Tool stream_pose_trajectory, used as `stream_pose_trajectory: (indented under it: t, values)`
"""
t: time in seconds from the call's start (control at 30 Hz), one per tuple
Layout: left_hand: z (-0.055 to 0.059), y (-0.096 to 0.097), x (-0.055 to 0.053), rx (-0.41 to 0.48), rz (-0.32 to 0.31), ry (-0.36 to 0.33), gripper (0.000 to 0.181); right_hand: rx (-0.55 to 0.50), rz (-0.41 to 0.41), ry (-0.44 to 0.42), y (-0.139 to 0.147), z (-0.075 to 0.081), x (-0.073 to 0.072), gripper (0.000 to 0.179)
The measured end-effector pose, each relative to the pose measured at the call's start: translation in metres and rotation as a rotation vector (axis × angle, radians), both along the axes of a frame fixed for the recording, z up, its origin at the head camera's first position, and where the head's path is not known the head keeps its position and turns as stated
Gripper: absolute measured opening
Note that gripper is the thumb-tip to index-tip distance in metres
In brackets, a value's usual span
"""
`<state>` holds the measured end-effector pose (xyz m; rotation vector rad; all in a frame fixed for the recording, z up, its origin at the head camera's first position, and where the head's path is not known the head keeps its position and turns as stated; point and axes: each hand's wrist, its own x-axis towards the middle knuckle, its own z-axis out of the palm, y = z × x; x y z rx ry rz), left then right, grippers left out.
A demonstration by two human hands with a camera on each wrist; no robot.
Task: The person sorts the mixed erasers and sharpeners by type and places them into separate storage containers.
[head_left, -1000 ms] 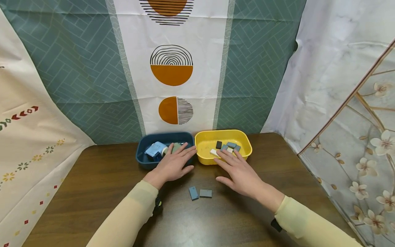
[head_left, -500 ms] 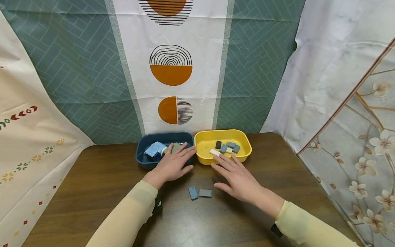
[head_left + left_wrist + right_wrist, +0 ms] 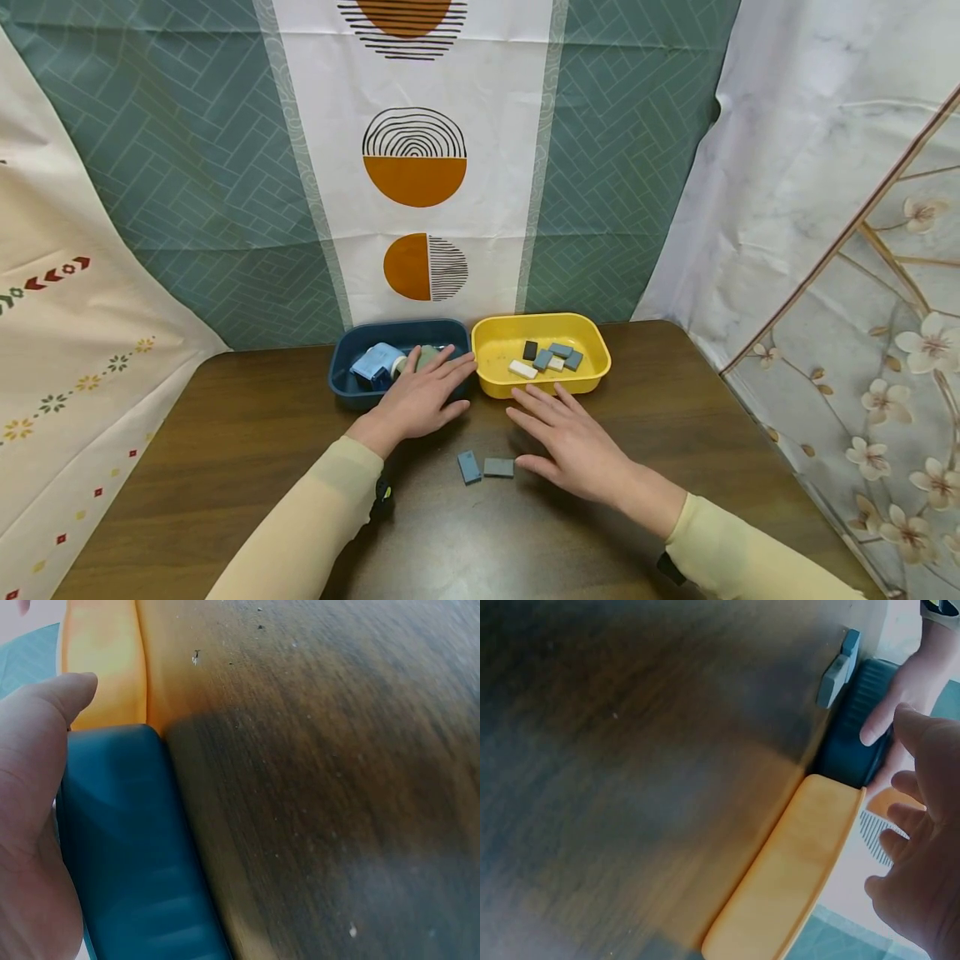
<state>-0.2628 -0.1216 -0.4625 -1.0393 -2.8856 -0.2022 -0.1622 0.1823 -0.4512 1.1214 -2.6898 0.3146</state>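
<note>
My left hand (image 3: pixel 422 400) reaches over the front rim of the dark blue bin (image 3: pixel 343 383), fingers spread and holding nothing. In the left wrist view its thumb (image 3: pixel 71 694) lies close to the rim. My right hand (image 3: pixel 573 446) hovers just in front of the yellow bin (image 3: pixel 491 333), fingers loosely extended, with nothing in its grasp. Near its thumb, on the table, lie two flat rectangular blocks: a blue-grey block (image 3: pixel 468 467) set at a slant and a grey block (image 3: pixel 498 468) lying crosswise. Several small blocks, blue-grey, black and white, sit inside the yellow bin.
Both bins stand side by side at the back edge of the brown wooden table (image 3: pixel 247 467). A light blue packet (image 3: pixel 373 363) and other items, partly hidden by the left hand, fill the blue bin. A patterned curtain (image 3: pixel 600 167) hangs right behind.
My right hand has drawn back from over the yellow bin toward me and slightly left, uncovering the blocks inside. The left hand has stayed in place.
</note>
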Motion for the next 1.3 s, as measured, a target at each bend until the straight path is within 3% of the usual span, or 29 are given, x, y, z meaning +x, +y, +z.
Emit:
stream_pose_trajectory:
  t: [0.7,1.3]
  values:
    - [0.001,0.001,0.001,-0.005,0.001,0.006,0.068,0.043,0.068,-0.079,-0.006,-0.016,0.007,0.069]
    - [0.001,0.0,0.0,-0.011,-0.001,0.007,0.068,0.099,0.07,-0.146,-0.012,-0.023,0.01,0.062]
